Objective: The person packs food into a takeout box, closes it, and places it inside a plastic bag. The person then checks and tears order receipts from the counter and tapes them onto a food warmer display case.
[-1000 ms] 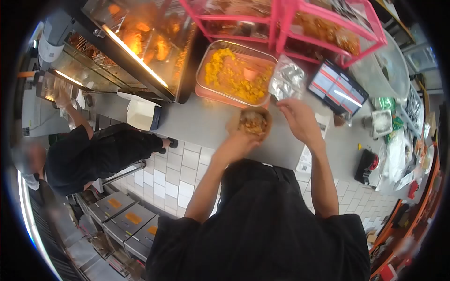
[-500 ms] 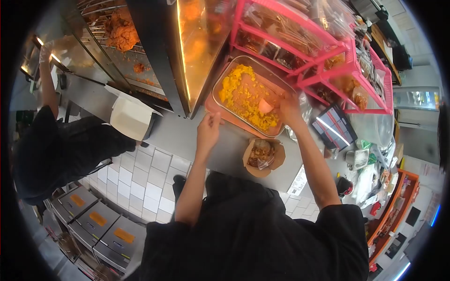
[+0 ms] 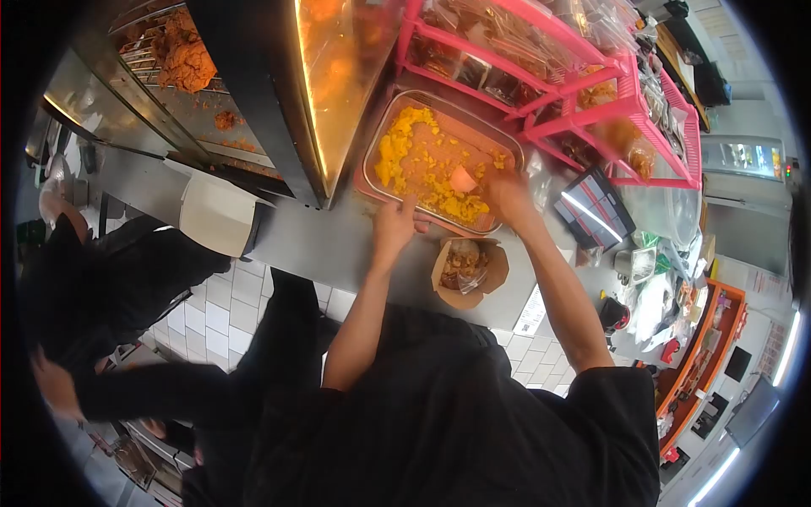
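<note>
A metal tray (image 3: 369,160) on the steel counter holds yellow food pieces (image 3: 393,152), with a pink-orange scoop or cup (image 3: 463,179) among them. My left hand (image 3: 395,226) is at the tray's near left edge, a finger reaching over the rim and the others bent. My right hand (image 3: 510,199) is at the tray's right end beside the scoop; motion blurs its fingers, and what they hold cannot be made out. An open brown cardboard box (image 3: 495,272) with brown food and a small clear bag inside stands in front of the tray.
A lit food warmer (image 3: 279,110) stands left of the tray, pink racks (image 3: 541,97) behind it, and a tablet (image 3: 594,209) to the right. An open white box (image 3: 217,213) sits on the counter's left. People in dark clothes (image 3: 127,287) are at the left.
The box has left my left hand and stands on the counter. My left hand has come to the tray's near edge, my right hand to its right end. Another dark-clothed figure appears at lower left.
</note>
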The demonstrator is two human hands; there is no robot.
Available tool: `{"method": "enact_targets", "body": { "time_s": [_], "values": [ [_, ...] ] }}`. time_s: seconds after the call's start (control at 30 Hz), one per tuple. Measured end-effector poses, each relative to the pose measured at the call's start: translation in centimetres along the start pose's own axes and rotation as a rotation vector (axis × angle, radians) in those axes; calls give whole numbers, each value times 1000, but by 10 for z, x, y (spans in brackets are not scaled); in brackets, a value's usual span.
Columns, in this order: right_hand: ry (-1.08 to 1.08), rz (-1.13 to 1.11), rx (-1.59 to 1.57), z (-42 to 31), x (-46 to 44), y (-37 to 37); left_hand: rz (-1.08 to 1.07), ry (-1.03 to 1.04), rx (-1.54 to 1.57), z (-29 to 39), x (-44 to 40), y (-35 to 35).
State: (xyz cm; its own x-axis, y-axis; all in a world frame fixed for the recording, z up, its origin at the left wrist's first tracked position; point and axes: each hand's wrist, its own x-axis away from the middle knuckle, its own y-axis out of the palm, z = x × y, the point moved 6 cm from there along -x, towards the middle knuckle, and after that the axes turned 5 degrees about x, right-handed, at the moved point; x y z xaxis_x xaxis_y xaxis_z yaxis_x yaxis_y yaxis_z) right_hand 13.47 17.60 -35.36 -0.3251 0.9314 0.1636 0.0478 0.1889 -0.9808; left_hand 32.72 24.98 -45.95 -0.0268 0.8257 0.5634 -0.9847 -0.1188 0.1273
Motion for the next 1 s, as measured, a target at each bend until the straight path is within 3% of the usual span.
{"method": "enact_targets", "body": {
  "time_s": [0.13, 0.33, 0.4, 0.53, 0.63, 0.7, 0.73, 0.8, 0.83, 0.9, 0.93, 1.0],
  "values": [
    [-73, 131, -82, -1, -1, 17, 67, 10, 93, -6, 3, -6],
    [-112, -103, -28, 6, -13, 40, 73, 5, 54, -6, 5, -9],
    [-232, -307, -2, 8, -15, 62, 72, 13, 48, -6, 4, -9],
    [-231, -292, -228, -6, -9, 31, 84, 22, 37, -7, 5, -9],
    [-193, -324, -195, 9, -10, 34, 78, 18, 75, -10, 4, -8],
    [-97, -2, -37, 14, -7, 6, 73, 10, 105, -12, 4, -8],
    [-96, -4, -37, 12, -7, 6, 77, 10, 112, -12, 5, -7],
    [-13, 8, 352, 13, -8, 6, 71, 17, 121, -11, 4, -5],
    [-7, 9, 355, 15, -5, 11, 80, 36, 138, -12, 4, -4],
    [-59, -171, 397, 22, 6, 47, 85, 56, 159, -10, 5, -3],
    [-216, -151, 356, 18, 12, 56, 97, 62, 139, -6, 7, -3],
    [-257, -148, 293, -15, 26, 16, 118, 59, 128, -8, 9, -5]
  ]
}}
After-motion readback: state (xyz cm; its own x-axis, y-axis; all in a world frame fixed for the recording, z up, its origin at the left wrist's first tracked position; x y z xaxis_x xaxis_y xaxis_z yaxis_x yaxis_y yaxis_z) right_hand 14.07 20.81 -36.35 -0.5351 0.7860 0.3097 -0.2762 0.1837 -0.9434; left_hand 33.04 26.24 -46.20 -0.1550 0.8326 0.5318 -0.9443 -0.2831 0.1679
